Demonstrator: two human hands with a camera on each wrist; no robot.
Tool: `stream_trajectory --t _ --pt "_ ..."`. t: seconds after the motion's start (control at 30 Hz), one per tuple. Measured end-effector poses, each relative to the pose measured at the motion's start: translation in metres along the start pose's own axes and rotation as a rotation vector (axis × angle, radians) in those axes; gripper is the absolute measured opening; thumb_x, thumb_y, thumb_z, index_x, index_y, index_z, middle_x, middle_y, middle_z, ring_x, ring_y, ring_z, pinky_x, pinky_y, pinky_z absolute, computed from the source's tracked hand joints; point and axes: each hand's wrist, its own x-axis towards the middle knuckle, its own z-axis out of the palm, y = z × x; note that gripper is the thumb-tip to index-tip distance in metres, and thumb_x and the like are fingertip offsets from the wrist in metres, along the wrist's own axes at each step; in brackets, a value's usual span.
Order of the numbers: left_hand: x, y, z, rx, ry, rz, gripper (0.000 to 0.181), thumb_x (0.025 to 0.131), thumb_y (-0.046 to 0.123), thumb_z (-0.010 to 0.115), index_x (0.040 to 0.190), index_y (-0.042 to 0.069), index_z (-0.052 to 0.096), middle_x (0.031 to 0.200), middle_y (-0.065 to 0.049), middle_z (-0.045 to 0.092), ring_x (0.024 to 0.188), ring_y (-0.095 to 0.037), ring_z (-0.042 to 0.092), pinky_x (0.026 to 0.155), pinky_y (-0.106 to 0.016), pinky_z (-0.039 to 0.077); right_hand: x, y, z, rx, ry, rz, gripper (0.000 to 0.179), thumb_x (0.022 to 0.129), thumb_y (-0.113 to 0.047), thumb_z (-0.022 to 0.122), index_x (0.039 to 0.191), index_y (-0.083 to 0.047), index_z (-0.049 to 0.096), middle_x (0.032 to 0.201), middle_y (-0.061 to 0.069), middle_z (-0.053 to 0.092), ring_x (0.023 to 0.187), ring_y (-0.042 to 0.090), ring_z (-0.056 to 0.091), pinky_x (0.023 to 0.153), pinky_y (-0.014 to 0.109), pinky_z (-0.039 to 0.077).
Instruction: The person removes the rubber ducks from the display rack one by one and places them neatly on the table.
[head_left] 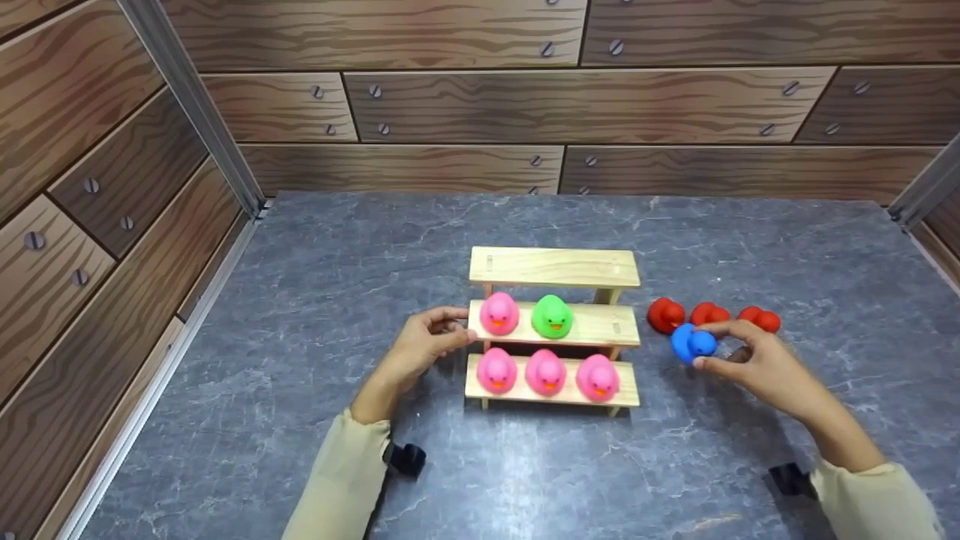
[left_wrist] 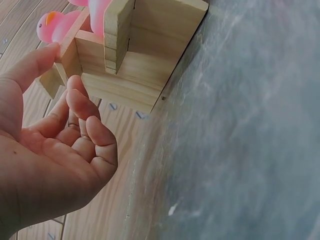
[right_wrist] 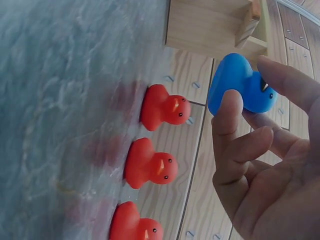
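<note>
A blue rubber duck [head_left: 693, 344] is pinched between the thumb and fingers of my right hand [head_left: 765, 367], up off the table; the right wrist view shows the duck [right_wrist: 239, 85] in the fingertips. With thumb and forefinger, my left hand [head_left: 420, 345] holds the left end of the middle step of a three-step wooden stand [head_left: 555, 266]. On that step sit a pink duck [head_left: 499, 313] and a green duck [head_left: 552, 317]. Three more pink ducks stand along the bottom step, one of them the middle duck [head_left: 545, 373]. The top step is bare.
Right of the stand, three red ducks [right_wrist: 151, 162] stand in a row on the grey marbled table [head_left: 315, 255], behind the blue duck in the head view. Wood-patterned walls [head_left: 450, 105] enclose the back and sides.
</note>
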Motion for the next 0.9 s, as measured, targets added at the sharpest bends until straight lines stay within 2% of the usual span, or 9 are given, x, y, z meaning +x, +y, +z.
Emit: stream_trajectory --t 0.1,0.33,0.53,0.73,0.9 --pt "0.0 0.0 0.0 0.003 0.001 -0.004 0.041 0.081 0.005 0.07 0.118 -0.008 0.059 0.079 0.004 0.057 0.063 -0.005 0.046 0.056 -0.018 0.036 0.002 0.003 0.002 -0.008 -0.023 0.018 0.055 0.083 -0.028 0.075 0.126 0.001 0.057 0.106 0.014 0.055 0.062 0.008 0.051 0.053 0.024 0.044" --pt "0.0 0.001 0.0 -0.006 -0.003 -0.002 0.042 0.08 0.005 0.07 0.119 -0.008 0.059 0.079 0.003 0.057 0.062 -0.005 0.046 0.055 -0.018 0.037 0.003 0.005 0.008 0.012 -0.088 -0.009 0.05 0.081 -0.023 0.077 0.12 0.003 0.058 0.116 0.025 0.058 0.062 0.008 0.051 0.056 0.023 0.045" --pt "0.0 0.0 0.001 -0.007 -0.016 -0.007 0.042 0.081 0.005 0.069 0.119 -0.008 0.059 0.078 0.004 0.057 0.062 -0.005 0.046 0.055 -0.018 0.036 0.003 0.007 0.014 0.001 -0.157 -0.004 0.051 0.08 -0.023 0.077 0.119 0.004 0.057 0.116 0.027 0.059 0.059 0.007 0.049 0.054 0.023 0.045" --pt "0.001 0.0 0.0 0.009 -0.01 -0.005 0.041 0.081 0.006 0.07 0.118 -0.008 0.059 0.079 0.003 0.057 0.063 -0.006 0.046 0.056 -0.019 0.037 0.004 0.008 0.016 -0.032 -0.162 -0.01 0.051 0.078 -0.024 0.078 0.117 0.004 0.058 0.115 0.026 0.06 0.064 0.01 0.049 0.056 0.023 0.044" --pt "0.001 -0.001 0.0 0.012 -0.005 -0.01 0.041 0.081 0.006 0.07 0.119 -0.007 0.059 0.079 0.003 0.057 0.064 -0.006 0.046 0.056 -0.019 0.036 0.005 0.009 0.017 -0.086 -0.146 -0.026 0.048 0.077 -0.025 0.079 0.113 0.002 0.061 0.112 0.023 0.062 0.08 0.018 0.052 0.063 0.024 0.043"
